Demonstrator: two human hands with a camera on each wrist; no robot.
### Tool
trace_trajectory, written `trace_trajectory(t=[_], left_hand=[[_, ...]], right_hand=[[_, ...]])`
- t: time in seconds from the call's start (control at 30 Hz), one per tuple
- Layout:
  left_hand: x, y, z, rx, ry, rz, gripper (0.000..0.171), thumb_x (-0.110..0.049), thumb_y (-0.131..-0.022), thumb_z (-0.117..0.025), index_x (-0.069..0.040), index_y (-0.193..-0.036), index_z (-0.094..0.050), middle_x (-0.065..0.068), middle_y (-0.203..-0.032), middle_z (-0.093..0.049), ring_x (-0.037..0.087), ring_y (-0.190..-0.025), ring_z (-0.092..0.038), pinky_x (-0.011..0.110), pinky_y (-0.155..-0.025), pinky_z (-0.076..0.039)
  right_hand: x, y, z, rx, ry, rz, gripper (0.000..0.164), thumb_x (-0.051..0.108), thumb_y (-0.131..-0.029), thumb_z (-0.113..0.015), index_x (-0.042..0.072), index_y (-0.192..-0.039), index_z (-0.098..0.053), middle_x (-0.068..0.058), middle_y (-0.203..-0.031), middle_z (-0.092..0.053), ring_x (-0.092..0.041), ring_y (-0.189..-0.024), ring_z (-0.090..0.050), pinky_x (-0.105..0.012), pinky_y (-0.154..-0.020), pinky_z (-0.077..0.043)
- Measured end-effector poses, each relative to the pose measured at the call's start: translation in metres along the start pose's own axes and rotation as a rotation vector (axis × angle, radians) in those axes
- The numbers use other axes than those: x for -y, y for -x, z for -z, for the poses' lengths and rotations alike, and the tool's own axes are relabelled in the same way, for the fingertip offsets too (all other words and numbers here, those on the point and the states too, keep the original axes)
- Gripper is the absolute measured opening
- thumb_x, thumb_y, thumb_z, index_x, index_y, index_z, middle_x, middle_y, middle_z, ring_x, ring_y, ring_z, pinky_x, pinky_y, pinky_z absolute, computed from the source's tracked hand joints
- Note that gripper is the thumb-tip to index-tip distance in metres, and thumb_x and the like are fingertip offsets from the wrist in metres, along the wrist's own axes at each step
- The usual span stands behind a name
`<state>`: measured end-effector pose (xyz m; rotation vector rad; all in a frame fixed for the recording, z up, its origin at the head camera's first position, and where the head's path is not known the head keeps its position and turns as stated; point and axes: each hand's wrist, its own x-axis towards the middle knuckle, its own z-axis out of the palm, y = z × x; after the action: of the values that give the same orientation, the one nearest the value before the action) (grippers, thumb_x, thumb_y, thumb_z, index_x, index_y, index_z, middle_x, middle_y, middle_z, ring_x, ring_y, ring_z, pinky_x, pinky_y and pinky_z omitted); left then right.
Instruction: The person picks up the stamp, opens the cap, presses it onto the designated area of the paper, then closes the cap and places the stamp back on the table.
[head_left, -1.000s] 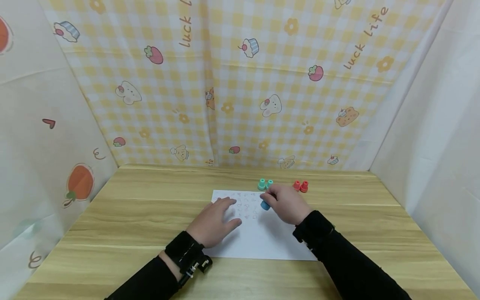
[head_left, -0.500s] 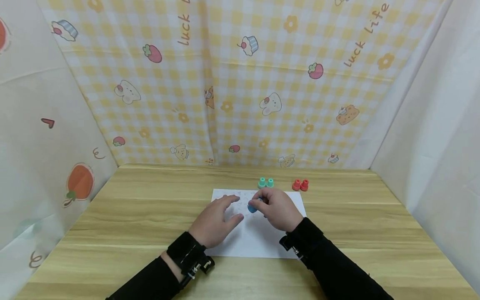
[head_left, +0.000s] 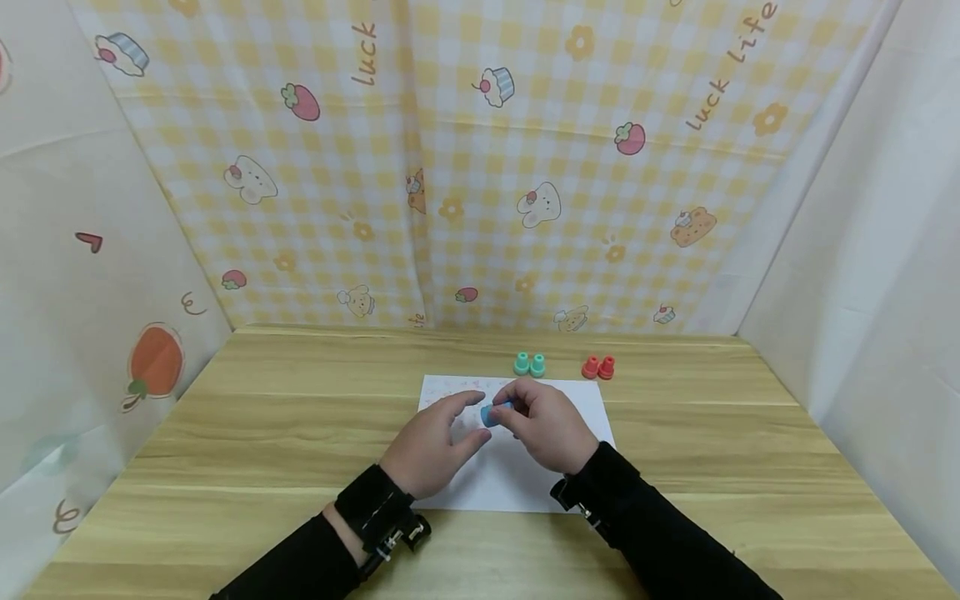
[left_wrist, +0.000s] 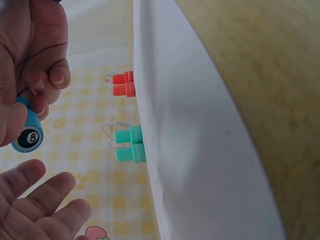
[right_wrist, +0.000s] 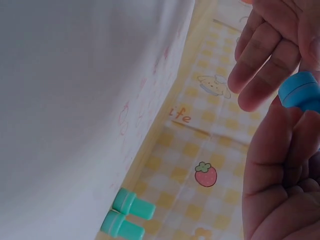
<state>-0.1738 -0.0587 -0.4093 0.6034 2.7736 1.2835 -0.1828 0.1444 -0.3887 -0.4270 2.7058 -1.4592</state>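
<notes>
Between its thumb and fingers, my right hand (head_left: pixel 551 429) pinches a small blue stamp (head_left: pixel 491 414) over the white paper (head_left: pixel 517 475). The stamp's round end, seen in the left wrist view, carries a black eight-ball picture (left_wrist: pixel 31 138). My left hand (head_left: pixel 427 446) holds nothing; its fingers and thumb are spread close beside the stamp. Right wrist view: the left fingers (right_wrist: pixel 260 65) stand next to the blue stamp (right_wrist: pixel 300 90), whose other end is hidden by the right hand. Rows of small reddish marks (right_wrist: pixel 135 107) show on the paper's far part.
Behind the paper stand two mint green stamps (head_left: pixel 529 364), with two red stamps (head_left: pixel 598 367) to their right. Everything rests on a wood-grain table (head_left: pixel 300 392). A yellow checked cloth (head_left: pixel 480 167) hangs at the back, with white cloths at both sides.
My right hand has moved left with the blue stamp, bringing it to the fingertips of the left hand. The left hand has barely shifted. The green stamps are fully visible now.
</notes>
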Motion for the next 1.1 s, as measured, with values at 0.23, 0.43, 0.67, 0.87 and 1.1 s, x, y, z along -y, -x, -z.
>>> trace_trajectory(t=[0.23, 0.43, 0.67, 0.87, 1.1], left_hand=[[0.0009, -0.0003, -0.0009, -0.013, 0.003, -0.047, 0.045, -0.026, -0.101, -0.072, -0.013, -0.144, -0.061, 0.006, -0.142, -0.068, 0.029, -0.142, -0.057, 0.055, -0.117, -0.046], [0.0004, 0.0001, -0.0010, -0.010, 0.014, -0.074, 0.040, -0.023, -0.101, -0.072, -0.016, -0.140, -0.064, 0.003, -0.140, -0.069, 0.027, -0.139, -0.060, 0.053, -0.114, -0.049], [-0.0016, 0.0005, -0.0022, -0.037, 0.032, -0.071, 0.037, -0.023, -0.103, -0.070, -0.017, -0.139, -0.065, 0.003, -0.138, -0.071, 0.024, -0.136, -0.063, 0.050, -0.114, -0.050], [-0.0023, 0.0000, -0.0025, -0.082, 0.080, -0.119, 0.030, -0.017, -0.101, -0.071, -0.015, -0.131, -0.068, 0.001, -0.125, -0.075, 0.020, -0.119, -0.072, 0.049, -0.107, -0.055], [-0.0018, -0.0002, -0.0017, -0.120, 0.111, -0.139, 0.024, -0.014, -0.098, -0.076, -0.017, -0.121, -0.071, -0.004, -0.115, -0.075, 0.013, -0.106, -0.071, 0.049, -0.098, -0.059]], right_hand=[[0.0027, 0.0027, -0.0018, 0.030, -0.024, 0.024, 0.011, 0.020, -0.100, -0.073, 0.010, -0.104, -0.072, -0.007, -0.087, -0.070, -0.014, -0.076, -0.056, -0.022, -0.065, -0.047], [0.0049, 0.0049, -0.0015, 0.048, -0.027, 0.050, 0.012, 0.018, -0.102, -0.071, 0.008, -0.108, -0.073, -0.009, -0.093, -0.073, -0.014, -0.079, -0.057, -0.021, -0.068, -0.049], [0.0044, 0.0054, 0.0004, 0.060, -0.017, 0.073, 0.013, 0.018, -0.102, -0.071, 0.008, -0.108, -0.073, -0.007, -0.090, -0.071, -0.014, -0.078, -0.057, -0.020, -0.068, -0.048], [0.0025, 0.0056, 0.0010, 0.064, -0.021, 0.083, 0.013, 0.016, -0.102, -0.070, 0.005, -0.108, -0.072, -0.006, -0.092, -0.073, -0.013, -0.080, -0.059, -0.021, -0.070, -0.050], [0.0026, 0.0055, -0.0008, 0.093, -0.073, 0.066, 0.016, 0.020, -0.106, -0.064, 0.007, -0.113, -0.071, -0.009, -0.094, -0.073, -0.011, -0.078, -0.062, -0.023, -0.070, -0.053]])
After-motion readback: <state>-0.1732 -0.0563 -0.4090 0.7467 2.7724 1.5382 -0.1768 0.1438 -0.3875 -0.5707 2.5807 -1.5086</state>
